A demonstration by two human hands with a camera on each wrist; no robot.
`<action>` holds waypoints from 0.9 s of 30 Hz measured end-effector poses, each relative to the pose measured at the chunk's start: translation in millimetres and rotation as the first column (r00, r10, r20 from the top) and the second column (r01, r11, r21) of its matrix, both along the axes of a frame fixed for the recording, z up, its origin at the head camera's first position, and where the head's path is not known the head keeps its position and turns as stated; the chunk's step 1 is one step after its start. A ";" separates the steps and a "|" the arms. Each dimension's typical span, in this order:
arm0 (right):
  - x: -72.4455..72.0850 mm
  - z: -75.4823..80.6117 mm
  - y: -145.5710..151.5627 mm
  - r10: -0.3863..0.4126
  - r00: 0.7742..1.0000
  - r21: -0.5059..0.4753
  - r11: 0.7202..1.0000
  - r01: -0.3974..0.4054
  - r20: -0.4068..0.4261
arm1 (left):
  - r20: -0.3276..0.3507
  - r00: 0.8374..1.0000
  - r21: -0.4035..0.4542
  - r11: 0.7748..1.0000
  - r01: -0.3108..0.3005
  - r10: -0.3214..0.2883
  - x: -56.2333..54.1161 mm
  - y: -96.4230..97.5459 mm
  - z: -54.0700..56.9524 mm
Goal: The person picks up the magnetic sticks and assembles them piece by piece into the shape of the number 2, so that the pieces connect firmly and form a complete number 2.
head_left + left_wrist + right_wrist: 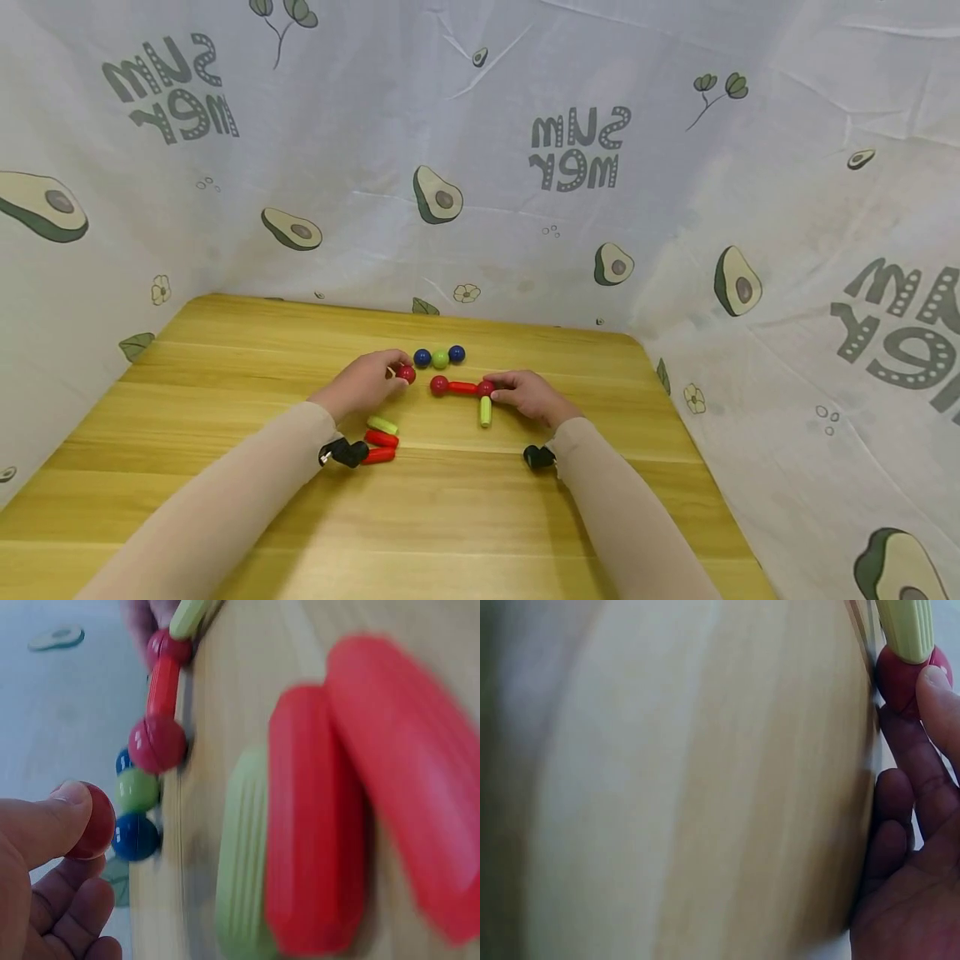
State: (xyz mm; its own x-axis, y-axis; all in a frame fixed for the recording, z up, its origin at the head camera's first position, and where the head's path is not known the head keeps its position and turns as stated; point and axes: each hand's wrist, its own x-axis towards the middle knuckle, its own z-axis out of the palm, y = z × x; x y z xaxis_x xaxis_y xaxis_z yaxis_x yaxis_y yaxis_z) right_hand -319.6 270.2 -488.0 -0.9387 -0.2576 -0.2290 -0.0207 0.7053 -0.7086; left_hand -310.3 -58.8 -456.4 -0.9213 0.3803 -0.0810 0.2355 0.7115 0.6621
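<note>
Between thumb and fingers, my left hand [365,382] pinches a loose red ball [406,374]. My right hand [530,395] grips the red ball [486,388] at the right end of a joined piece. That piece runs left through a red rod [462,387] to another red ball [438,385]. From the gripped ball a yellow-green rod [485,412] points toward me; the right wrist view shows this rod [907,630] meeting the ball between thumb and fingers. The left hand's ball is a short way left of the joined piece.
Behind the piece two blue balls [422,358] flank a green ball [440,359] in a row. Near my left wrist lie a loose yellow-green rod [382,425] and two red rods [382,438]. A printed cloth [495,250] rises behind the wooden table [450,517].
</note>
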 end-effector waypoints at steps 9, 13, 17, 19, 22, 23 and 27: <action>-2.5 -1.7 -0.9 0.004 1.000 0.023 1.000 -0.004 -0.002 | 0.040 0.997 0.043 0.997 0.063 -0.065 24.6 27.5 -1.8; -3.7 -1.1 -1.4 0.001 1.000 0.016 1.000 -0.001 0.003 | 0.033 0.995 0.031 0.996 0.089 -0.090 32.5 39.0 -7.7; -3.9 -0.3 -1.2 -0.001 1.000 0.013 1.000 0.001 0.002 | 0.035 0.991 0.035 0.991 0.125 -0.127 38.9 49.6 -14.2; -3.8 0.1 -1.0 0.002 1.000 0.010 1.000 -0.002 -0.002 | 0.042 0.989 0.043 0.989 0.139 -0.141 42.1 54.4 -15.9; -3.7 0.1 -0.8 0.008 1.000 0.000 1.000 -0.008 -0.004 | 0.058 0.986 0.053 0.987 0.154 -0.157 47.2 61.1 -16.7; -3.6 -0.2 -0.5 0.009 1.000 -0.005 1.000 -0.009 -0.003 | 0.060 0.985 0.055 0.986 0.161 -0.164 48.9 63.2 -16.6; -3.5 -1.6 0.2 0.016 1.000 -0.011 1.000 -0.016 -0.006 | 0.044 0.980 0.053 0.980 0.192 -0.195 53.6 71.3 -17.7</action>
State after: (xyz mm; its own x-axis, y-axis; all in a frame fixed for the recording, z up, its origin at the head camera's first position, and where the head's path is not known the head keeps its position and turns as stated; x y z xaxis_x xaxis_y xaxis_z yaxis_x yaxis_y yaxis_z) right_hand -323.1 270.4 -489.7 -0.9359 -0.2747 -0.2206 -0.0357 0.6970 -0.7162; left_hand -256.7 12.5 -474.1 -0.8254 0.5554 -0.1013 0.3322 0.6227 0.7084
